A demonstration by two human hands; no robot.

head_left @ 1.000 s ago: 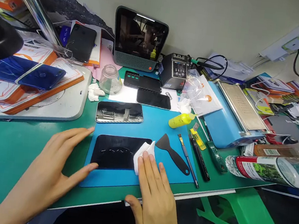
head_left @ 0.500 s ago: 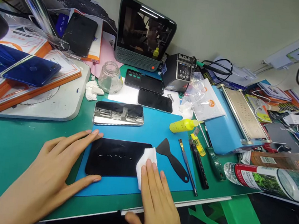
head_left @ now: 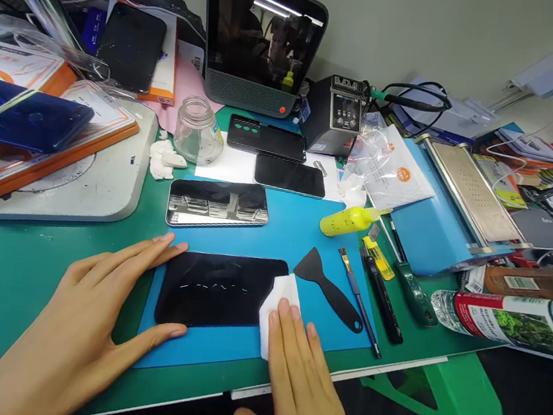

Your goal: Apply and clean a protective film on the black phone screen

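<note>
Since a moment ago the right hand (head_left: 304,377) slid the white cloth (head_left: 280,301) slightly right. Left hand (head_left: 88,319), fingers spread flat, steadies the black phone (head_left: 220,289) on the blue mat (head_left: 293,236). Wiping wants even, gentle pressure.

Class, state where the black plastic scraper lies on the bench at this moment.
In the head view the black scraper lies on the blue mat, just right of the white cloth under the right hand, left of the small brush.
</note>
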